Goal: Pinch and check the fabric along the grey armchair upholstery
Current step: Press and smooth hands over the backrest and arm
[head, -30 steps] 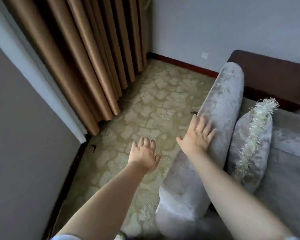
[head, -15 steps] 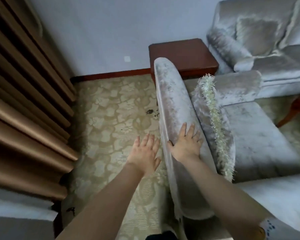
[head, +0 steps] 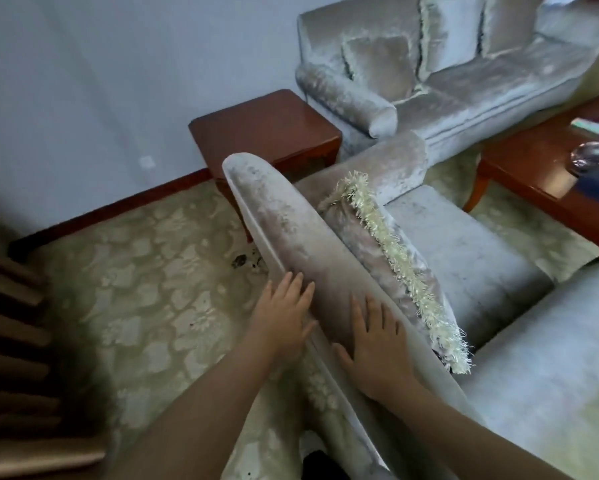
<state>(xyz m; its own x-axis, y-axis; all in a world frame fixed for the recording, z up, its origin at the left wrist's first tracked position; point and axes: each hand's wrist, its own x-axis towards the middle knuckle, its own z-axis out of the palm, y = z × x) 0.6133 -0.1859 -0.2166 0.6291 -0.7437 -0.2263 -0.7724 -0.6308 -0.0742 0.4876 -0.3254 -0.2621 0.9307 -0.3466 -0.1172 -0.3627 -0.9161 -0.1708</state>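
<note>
Grey armchair [head: 464, 258] sits centre to 3 o'clock, its top roll [head: 284, 223] running 6 to 11. Left hand [head: 284, 313] lies flat on the roll's 9 o'clock edge, right hand [head: 374, 344] flat on top; nothing pinched. Velvet probably soft and slippery; pinch slack beside the seam [head: 258, 233].

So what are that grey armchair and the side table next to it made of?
The armchair looks covered in crushed velvet: its grey pile shines in mottled patches. The side table appears to be reddish-brown wood, glossily varnished and reflecting light; solid or veneer, unclear.
</note>
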